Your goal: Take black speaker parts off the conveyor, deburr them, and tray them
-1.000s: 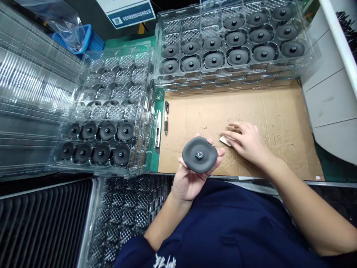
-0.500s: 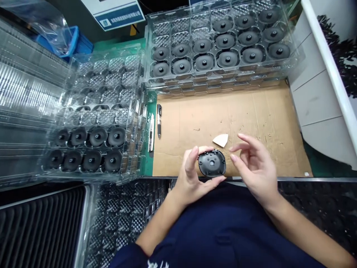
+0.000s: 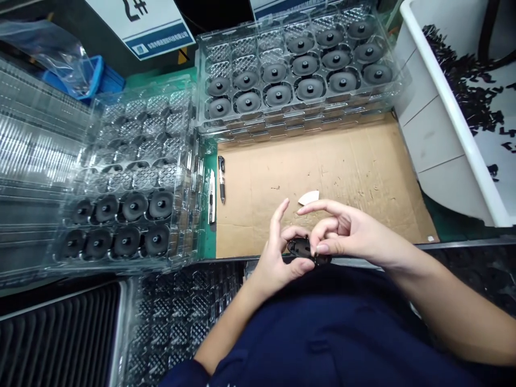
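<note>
Low at the front edge of the cardboard, my left hand point(image 3: 278, 252) grips a black oval plastic part point(image 3: 297, 247) between thumb and fingers. The part is tilted, so its inner side shows only at a slant. My right hand point(image 3: 338, 231) has its thumb and a fingertip closed together at the part's right edge, with the index finger stretched out above. Those fingers cover the right portion of the part, and any small piece between them is hidden. Just beyond the hands a white wedge-shaped piece point(image 3: 309, 198) lies on the cardboard sheet point(image 3: 258, 183).
Clear trays of round black parts stand at the back point(image 3: 296, 115) and on the left point(image 3: 183, 209). A pen point(image 3: 221, 180) and a white cutter knife point(image 3: 212, 196) lie left. A white bin point(image 3: 447, 107) with small black scraps is at right; a blue box point(image 3: 108, 78) sits back left.
My right hand has moved left onto the part, and its fingers have closed at the edge. The part has tilted from facing up. My view has shifted, showing more of the bin.
</note>
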A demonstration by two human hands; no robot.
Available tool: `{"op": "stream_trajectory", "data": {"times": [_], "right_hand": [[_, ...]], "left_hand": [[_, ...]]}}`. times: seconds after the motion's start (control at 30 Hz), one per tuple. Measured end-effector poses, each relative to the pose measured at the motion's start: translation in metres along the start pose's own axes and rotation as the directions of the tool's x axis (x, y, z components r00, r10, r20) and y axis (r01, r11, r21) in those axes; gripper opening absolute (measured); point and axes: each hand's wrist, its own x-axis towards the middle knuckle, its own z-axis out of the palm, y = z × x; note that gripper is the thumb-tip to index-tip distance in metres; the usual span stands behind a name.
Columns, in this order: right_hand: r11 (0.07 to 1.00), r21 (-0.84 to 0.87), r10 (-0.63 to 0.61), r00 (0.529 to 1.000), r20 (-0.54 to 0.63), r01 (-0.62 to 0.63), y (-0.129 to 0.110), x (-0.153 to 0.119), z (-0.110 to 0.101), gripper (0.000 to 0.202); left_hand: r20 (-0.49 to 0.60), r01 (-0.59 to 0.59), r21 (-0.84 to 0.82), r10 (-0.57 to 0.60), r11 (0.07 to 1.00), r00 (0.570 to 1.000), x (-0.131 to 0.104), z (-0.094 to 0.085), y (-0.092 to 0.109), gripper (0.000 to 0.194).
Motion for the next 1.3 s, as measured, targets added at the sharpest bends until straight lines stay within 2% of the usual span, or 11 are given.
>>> {"op": "stream_trajectory", "data": {"times": [0.07,0.13,0.23,0.33,0.5,0.73,0.87,1.03,1.13,1.23,1.3], "right_hand": [[0.999,0.034,0.032,0.999,0.013,-0.033,-0.001,-0.001,-0.001,0.047],[0.997,0.053,0.054,0.998,0.031,-0.056,-0.002,-0.004,-0.002,0.038],[0.999,0.012,0.037,0.999,0.029,-0.038,-0.002,-0.007,-0.001,0.027],[0.998,-0.065,-0.029,0.996,-0.082,0.024,0.003,-0.013,0.000,0.022],[0.979,-0.174,-0.150,0.954,-0.258,0.107,0.015,-0.026,-0.003,0.020],[0.842,-0.491,-0.382,0.889,-0.251,0.224,0.016,-0.038,-0.012,0.008],[0.883,-0.434,-0.352,0.862,-0.364,0.177,0.022,-0.042,-0.011,0.006],[0.886,-0.416,-0.387,0.820,-0.421,0.205,0.029,-0.048,-0.009,0.017],[0.754,-0.605,-0.561,0.731,-0.389,0.256,0.031,-0.049,-0.011,0.020],[0.521,-0.807,-0.673,0.715,-0.188,0.278,0.031,-0.047,-0.015,0.031],[0.412,-0.866,-0.705,0.701,-0.106,0.284,0.030,-0.046,-0.019,0.030]], "left_hand": [[0.013,0.023,-0.036,-0.023,0.999,1.000,0.000,0.002,0.001,0.039],[0.031,0.029,-0.063,-0.027,0.998,0.999,-0.001,0.003,0.001,0.047],[0.034,0.002,-0.078,0.001,0.997,0.999,-0.002,0.004,-0.003,0.077],[0.023,-0.071,-0.085,0.074,0.994,0.997,-0.001,0.004,-0.008,0.101],[-0.038,-0.191,-0.062,0.189,0.980,0.981,0.008,0.006,-0.010,0.101],[-0.097,-0.268,0.014,0.268,0.963,0.959,0.019,0.009,-0.002,0.097],[-0.075,-0.326,0.114,0.335,0.938,0.939,0.020,0.009,0.001,0.100],[-0.048,-0.345,0.163,0.357,0.924,0.933,0.019,0.009,0.003,0.101],[-0.052,-0.347,0.185,0.361,0.920,0.931,0.020,0.014,0.003,0.100],[-0.073,-0.312,0.122,0.323,0.942,0.944,0.021,0.022,0.004,0.095],[-0.037,-0.218,0.054,0.220,0.975,0.975,0.023,0.026,0.006,0.086]]}}
